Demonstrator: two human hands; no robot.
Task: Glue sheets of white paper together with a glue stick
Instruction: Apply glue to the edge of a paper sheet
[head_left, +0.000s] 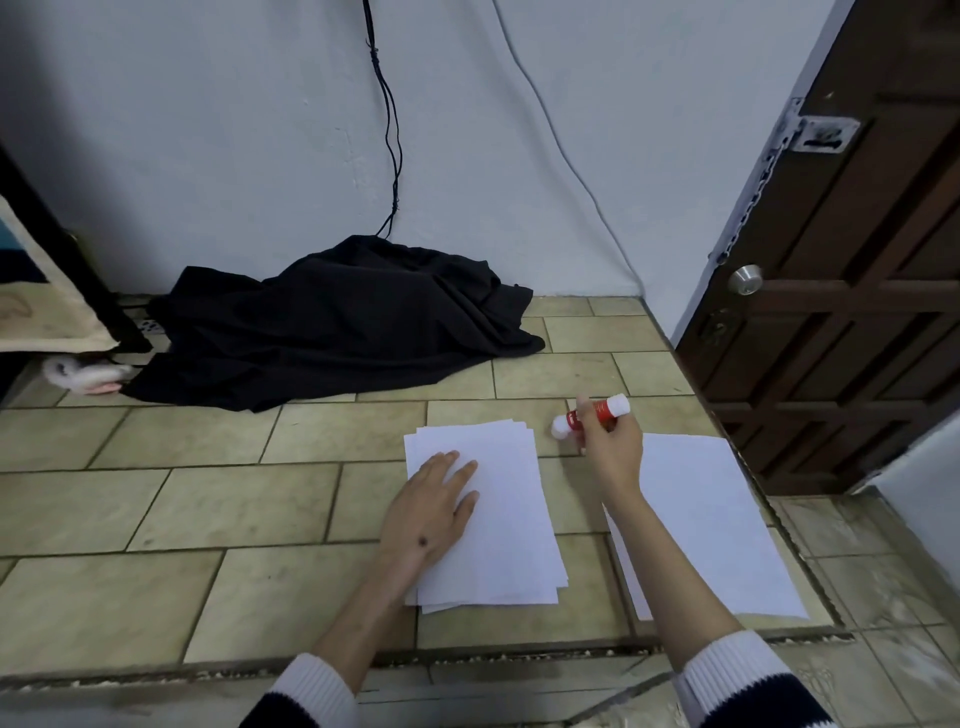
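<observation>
A stack of white paper sheets lies on the tiled floor in front of me, edges slightly fanned. My left hand rests flat on its left half, fingers spread. A second pile of white paper lies to the right, partly behind my right forearm. My right hand is raised between the two piles and grips a red glue stick with white ends, held slantwise. Whether its cap is on is not clear.
A heap of black cloth lies by the wall beyond the paper, with black cables hanging down to it. A dark wooden door stands at the right. A shelf edge is at the far left. A floor step runs along the bottom.
</observation>
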